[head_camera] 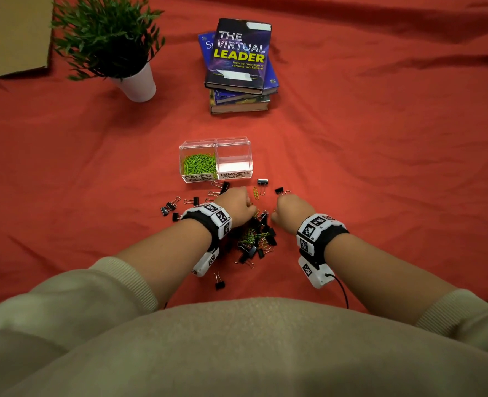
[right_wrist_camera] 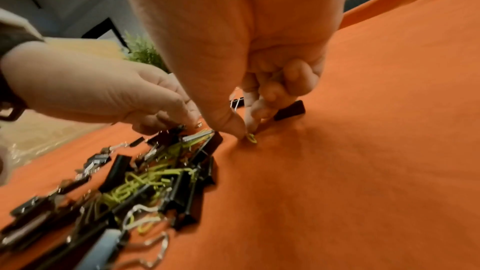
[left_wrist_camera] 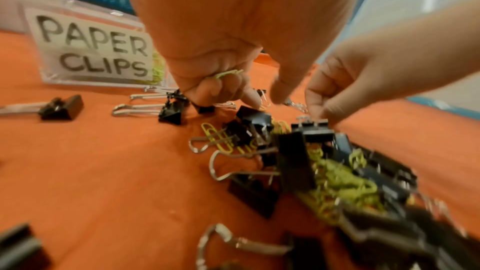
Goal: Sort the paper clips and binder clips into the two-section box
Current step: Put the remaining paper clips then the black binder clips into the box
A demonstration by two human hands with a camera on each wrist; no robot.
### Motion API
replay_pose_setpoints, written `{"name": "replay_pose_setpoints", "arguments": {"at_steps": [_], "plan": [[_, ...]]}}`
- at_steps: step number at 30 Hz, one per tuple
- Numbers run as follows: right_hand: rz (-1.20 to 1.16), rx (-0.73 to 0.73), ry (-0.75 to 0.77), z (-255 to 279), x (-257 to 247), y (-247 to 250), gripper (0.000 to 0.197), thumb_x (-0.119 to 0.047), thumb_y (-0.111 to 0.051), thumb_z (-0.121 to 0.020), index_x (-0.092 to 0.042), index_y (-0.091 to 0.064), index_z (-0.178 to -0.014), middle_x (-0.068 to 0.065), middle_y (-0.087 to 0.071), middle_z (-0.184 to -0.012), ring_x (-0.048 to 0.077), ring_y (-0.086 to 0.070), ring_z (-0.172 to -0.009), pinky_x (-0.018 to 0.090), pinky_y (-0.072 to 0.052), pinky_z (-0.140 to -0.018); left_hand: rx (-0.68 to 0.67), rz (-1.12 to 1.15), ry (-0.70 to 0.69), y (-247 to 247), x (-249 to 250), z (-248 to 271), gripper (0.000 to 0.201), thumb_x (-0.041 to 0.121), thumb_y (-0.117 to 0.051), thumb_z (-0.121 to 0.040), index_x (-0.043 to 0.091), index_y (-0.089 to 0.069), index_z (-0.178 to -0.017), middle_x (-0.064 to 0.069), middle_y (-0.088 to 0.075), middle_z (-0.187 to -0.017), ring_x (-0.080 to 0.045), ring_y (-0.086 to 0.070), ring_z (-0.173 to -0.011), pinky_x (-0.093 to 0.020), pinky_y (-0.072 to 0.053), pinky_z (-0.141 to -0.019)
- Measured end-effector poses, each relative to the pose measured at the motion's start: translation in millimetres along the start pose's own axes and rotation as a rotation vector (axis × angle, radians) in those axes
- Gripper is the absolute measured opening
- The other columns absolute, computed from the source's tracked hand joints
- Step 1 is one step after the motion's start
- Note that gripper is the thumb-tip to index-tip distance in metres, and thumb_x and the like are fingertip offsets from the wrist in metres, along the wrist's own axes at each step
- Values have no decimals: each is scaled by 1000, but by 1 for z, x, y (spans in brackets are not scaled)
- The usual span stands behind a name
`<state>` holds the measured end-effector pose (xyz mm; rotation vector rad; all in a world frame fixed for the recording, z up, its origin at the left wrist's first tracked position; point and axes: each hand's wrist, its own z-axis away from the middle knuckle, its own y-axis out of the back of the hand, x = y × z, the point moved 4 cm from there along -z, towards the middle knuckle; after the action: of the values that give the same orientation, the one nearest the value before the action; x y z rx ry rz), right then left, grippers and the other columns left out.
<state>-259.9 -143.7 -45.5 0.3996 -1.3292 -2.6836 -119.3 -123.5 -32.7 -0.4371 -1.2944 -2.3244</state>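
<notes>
A clear two-section box (head_camera: 179,156) stands on the red cloth. Its left section, labelled PAPER CLIPS (left_wrist_camera: 93,50), holds green paper clips (head_camera: 199,165); the right section, labelled BINDER CLIPS (head_camera: 234,175), is bare. A mixed pile of black binder clips and green paper clips (head_camera: 255,239) lies between my wrists. My left hand (left_wrist_camera: 233,93) is curled at the pile's far edge and grips a green paper clip (left_wrist_camera: 228,73) in its fingers. My right hand (right_wrist_camera: 246,130) pinches a yellow-green paper clip (right_wrist_camera: 251,138) against the cloth with thumb and finger.
Loose binder clips (head_camera: 169,207) are scattered left of the pile, and others (head_camera: 263,182) lie near the box. A stack of books (head_camera: 240,67) and a potted plant (head_camera: 114,44) stand farther back. A cardboard sheet (head_camera: 10,32) lies at the far left.
</notes>
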Motion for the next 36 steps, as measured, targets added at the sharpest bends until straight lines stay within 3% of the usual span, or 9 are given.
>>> {"name": "replay_pose_setpoints", "arguments": {"at_steps": [5, 8, 14, 17, 21, 24, 26, 30, 36], "plan": [[-244, 8, 2, -1, 4, 6, 11, -18, -57, -85, -8, -54, -80, 11, -59, -84, 25, -55, -74, 30, -41, -62, -32, -173, -37, -12, -3, -4, 40, 37, -65, -84, 8, -53, -108, -11, -59, -108, -29, -59, -99, -35, -48, -80], [-555, 58, -25, -4, 12, 17, 13, -11, -62, -79, -10, -53, -70, 9, -59, -72, 19, -52, -66, 33, -44, -61, -38, -244, -46, -18, 1, -6, 30, 32, -61, -87, 5, -54, -100, -14, -60, -107, -33, -60, -101, -39, -49, -79], [-915, -31, -93, -21, 5, 30, 29, -7, -44, -85, -22, -66, -72, 3, -54, -59, 13, -45, -43, 19, -34, -40, -64, -303, -66, -23, 3, -6, 18, 16, -55, -91, 2, -58, -102, -17, -63, -105, -36, -62, -97, -41, -51, -77], [-862, -68, -88, -25, -13, 33, 18, -12, -49, -88, -11, -60, -74, 5, -56, -61, 9, -50, -39, 17, -38, -40, -67, -328, -80, -21, 0, -5, 17, 12, -54, -91, 1, -57, -104, -18, -62, -108, -37, -61, -100, -42, -51, -80], [-447, 16, -11, -32, -35, 28, 18, -15, -57, -80, -7, -61, -65, 14, -66, -69, 23, -58, -61, 37, -54, -65, -67, -343, -78, -20, -7, -3, 23, 16, -48, -91, 2, -54, -110, -19, -61, -112, -38, -62, -98, -42, -50, -78], [-164, 65, 8, -30, -44, 24, 29, -17, -57, -84, -9, -47, -58, 8, -52, -63, 26, -52, -61, 30, -41, -58, -43, -341, -74, -16, -13, 2, 27, 20, -46, -93, 1, -52, -111, -18, -58, -114, -39, -61, -99, -41, -48, -76], [-79, 76, 20, -28, -47, 23, 21, -20, -58, -88, -6, -54, -72, 12, -57, -79, 30, -58, -73, 30, -42, -61, -18, -259, -78, -9, -16, 5, 25, 21, -46, -93, 1, -51, -105, -20, -57, -108, -39, -60, -95, -40, -45, -74], [-53, 49, 3, -26, -49, 16, 22, -14, -51, -90, 3, -58, -103, 20, -62, -107, 36, -62, -96, 34, -46, -72, 47, 23, -32, 13, -25, 13, 16, 17, -45, -91, 8, -46, -78, -11, -48, -70, -28, -48, -65, -35, -36, -59], [-128, -59, 71, -20, -54, 6, 12, -14, -52, -90, -5, -58, -83, 12, -60, -84, 23, -56, -71, 29, -46, -59, 199, 332, 69, 59, -49, 13, 12, 17, -45, -95, 15, -42, -84, 0, -46, -69, -16, -41, -57, -29, -37, -54]]}}
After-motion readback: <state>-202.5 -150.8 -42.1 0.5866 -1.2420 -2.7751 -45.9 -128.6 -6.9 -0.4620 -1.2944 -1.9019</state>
